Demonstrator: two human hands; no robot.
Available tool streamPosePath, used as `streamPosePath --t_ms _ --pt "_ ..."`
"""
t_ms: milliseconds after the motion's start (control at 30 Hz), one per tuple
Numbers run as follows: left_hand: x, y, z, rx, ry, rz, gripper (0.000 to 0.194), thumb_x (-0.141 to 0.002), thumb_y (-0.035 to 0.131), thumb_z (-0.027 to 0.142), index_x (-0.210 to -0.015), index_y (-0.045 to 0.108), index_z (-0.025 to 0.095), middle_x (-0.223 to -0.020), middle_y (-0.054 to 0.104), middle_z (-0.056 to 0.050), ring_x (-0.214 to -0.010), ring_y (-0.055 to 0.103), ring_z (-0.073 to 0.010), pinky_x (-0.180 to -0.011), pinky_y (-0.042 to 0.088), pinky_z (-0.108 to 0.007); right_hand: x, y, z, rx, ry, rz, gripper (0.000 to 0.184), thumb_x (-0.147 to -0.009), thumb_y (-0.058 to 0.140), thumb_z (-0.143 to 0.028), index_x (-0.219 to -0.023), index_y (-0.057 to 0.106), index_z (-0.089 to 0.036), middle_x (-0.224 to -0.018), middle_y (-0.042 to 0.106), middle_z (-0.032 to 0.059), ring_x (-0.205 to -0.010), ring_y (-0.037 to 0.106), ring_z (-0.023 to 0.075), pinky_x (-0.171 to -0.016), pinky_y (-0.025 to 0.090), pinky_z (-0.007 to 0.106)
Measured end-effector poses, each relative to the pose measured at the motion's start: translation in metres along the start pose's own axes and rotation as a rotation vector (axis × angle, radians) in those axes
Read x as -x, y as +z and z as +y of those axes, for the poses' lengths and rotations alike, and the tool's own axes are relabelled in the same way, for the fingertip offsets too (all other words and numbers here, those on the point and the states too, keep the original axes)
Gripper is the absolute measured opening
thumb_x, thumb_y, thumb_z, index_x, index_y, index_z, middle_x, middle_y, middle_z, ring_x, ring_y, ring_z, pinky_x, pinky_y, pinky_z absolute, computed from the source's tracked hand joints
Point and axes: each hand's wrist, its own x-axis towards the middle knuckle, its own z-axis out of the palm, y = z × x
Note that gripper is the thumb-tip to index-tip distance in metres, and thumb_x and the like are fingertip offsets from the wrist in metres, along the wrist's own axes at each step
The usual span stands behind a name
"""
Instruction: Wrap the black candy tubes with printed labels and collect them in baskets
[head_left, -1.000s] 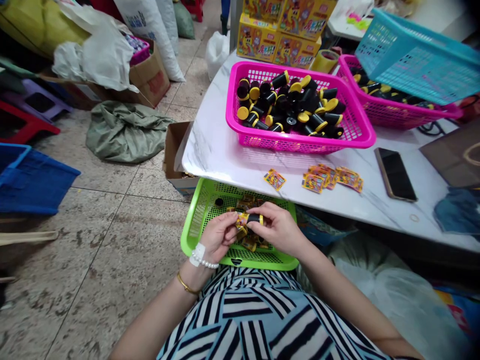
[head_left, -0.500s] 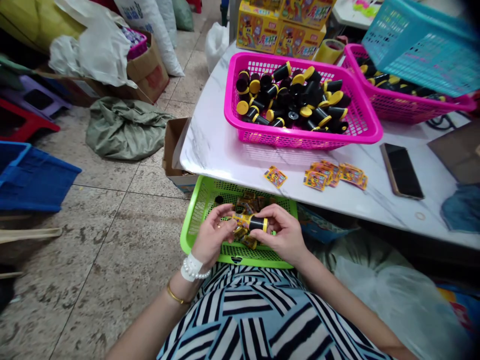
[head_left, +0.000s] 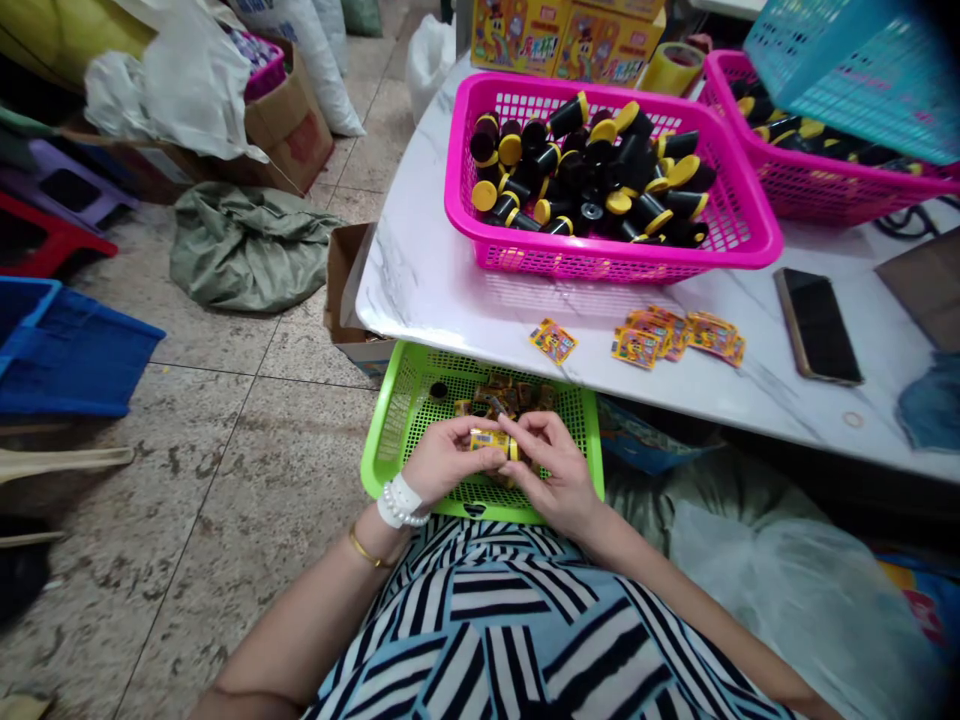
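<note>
Both my hands are low over a green plastic mesh basket and hold a small cylinder wrapped in a yellow printed label. My left hand grips one side of it and my right hand pinches the other, hiding its ends. Under and beyond my hands, a heap of labelled cylinders lies in the green basket. On the marble table, a pink basket holds many black canisters with yellow caps. Several loose printed labels lie nearer my hands.
A second pink basket of canisters sits under a tilted cyan basket. A phone lies on the table. Printed cartons stand behind it. Bags, stools and a cardboard box occupy the tiled floor to the left.
My hands have closed together around the cylinder, and its black end and yellow rim no longer show. The whole scene has shifted slightly upward in view.
</note>
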Motion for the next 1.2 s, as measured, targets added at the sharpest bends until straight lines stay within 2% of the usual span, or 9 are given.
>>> streamPosePath --t_ms 200,400,500,633,767,867,967,1100,1200 --pt "-0.003 0.001 0.006 0.121 -0.106 -0.134 0.052 -0.072 0.079 0.041 -0.116 0.066 0.016 -0.079 0.07 -0.008 -0.061 0.064 -0.0152 -0.052 0.049 -0.023 0.005 -0.005 0.013 0.007 0.054 0.077 0.047 -0.083 0.07 -0.024 -0.129 0.061 -0.032 -0.102 0.057 0.0071 -0.076 0.059 0.0162 -0.062 0.055 0.029" --pt "-0.002 -0.003 -0.003 0.067 -0.146 -0.06 0.035 -0.073 0.079 0.038 -0.096 0.068 0.013 -0.064 0.063 -0.002 -0.048 0.055 -0.0092 -0.043 0.041 -0.018 0.007 -0.008 0.014 -0.026 0.08 0.031 0.026 -0.082 0.071 -0.024 -0.108 0.067 -0.026 -0.101 0.068 0.0082 -0.083 0.066 0.0194 -0.07 0.06 0.034" --pt "0.0 0.002 -0.007 -0.054 -0.021 -0.037 0.031 -0.075 0.076 0.034 -0.099 0.07 0.015 -0.066 0.065 -0.003 -0.051 0.056 -0.0112 -0.048 0.045 -0.021 0.005 -0.007 0.012 -0.084 0.11 0.086 0.02 -0.078 0.075 -0.024 -0.097 0.07 -0.024 -0.095 0.07 0.0077 -0.086 0.068 0.0203 -0.073 0.06 0.035" --pt "0.001 0.01 -0.001 -0.358 0.3 -0.011 0.025 -0.077 0.074 0.024 -0.101 0.075 0.019 -0.095 0.072 -0.009 -0.089 0.065 -0.0216 -0.081 0.051 -0.032 0.004 -0.01 0.01 -0.379 0.417 0.107 0.022 -0.074 0.079 -0.032 -0.091 0.07 -0.021 -0.088 0.069 0.0056 -0.074 0.068 0.0173 -0.067 0.062 0.031" --pt "-0.003 0.014 0.003 -0.467 0.422 -0.148 0.033 -0.08 0.07 0.027 -0.113 0.072 0.02 -0.107 0.071 -0.01 -0.1 0.063 -0.0237 -0.091 0.048 -0.036 0.004 -0.017 0.01 -0.545 0.517 0.13 0.027 -0.071 0.082 -0.032 -0.091 0.069 -0.02 -0.09 0.067 0.0037 -0.072 0.067 0.0145 -0.067 0.061 0.028" --pt "-0.005 0.012 -0.001 -0.31 0.28 -0.146 0.039 -0.087 0.062 0.038 -0.119 0.065 0.017 -0.097 0.07 -0.009 -0.08 0.064 -0.0178 -0.072 0.052 -0.03 0.004 -0.018 0.011 -0.431 0.399 0.154 0.025 -0.07 0.082 -0.025 -0.092 0.07 -0.021 -0.095 0.064 0.0049 -0.074 0.066 0.0141 -0.068 0.06 0.028" --pt "-0.006 0.008 -0.005 -0.219 0.105 -0.12 0.035 -0.085 0.064 0.043 -0.106 0.065 0.014 -0.079 0.064 -0.003 -0.057 0.054 -0.0096 -0.053 0.045 -0.021 0.004 -0.011 0.013 -0.385 0.371 0.156 0.023 -0.068 0.083 -0.023 -0.089 0.072 -0.021 -0.094 0.065 0.0061 -0.077 0.066 0.0159 -0.069 0.06 0.029" --pt "-0.009 0.006 -0.008 -0.236 0.071 -0.086 0.033 -0.077 0.073 0.043 -0.091 0.063 0.015 -0.066 0.058 0.003 -0.051 0.049 -0.0067 -0.047 0.04 -0.017 0.003 -0.001 0.015 -0.632 0.617 0.114 0.026 -0.065 0.085 -0.031 -0.08 0.068 -0.018 -0.078 0.069 0.0029 -0.063 0.066 0.0141 -0.059 0.059 0.028" --pt "-0.014 0.007 -0.01 -0.199 -0.101 -0.123 0.04 -0.08 0.065 0.055 -0.075 0.06 0.015 -0.05 0.054 0.004 -0.035 0.04 -0.0049 -0.033 0.028 -0.015 0.002 -0.003 0.017 -0.716 0.729 -0.017 0.025 -0.069 0.082 -0.035 -0.078 0.068 -0.016 -0.068 0.068 0.0011 -0.057 0.065 0.0128 -0.057 0.058 0.027"
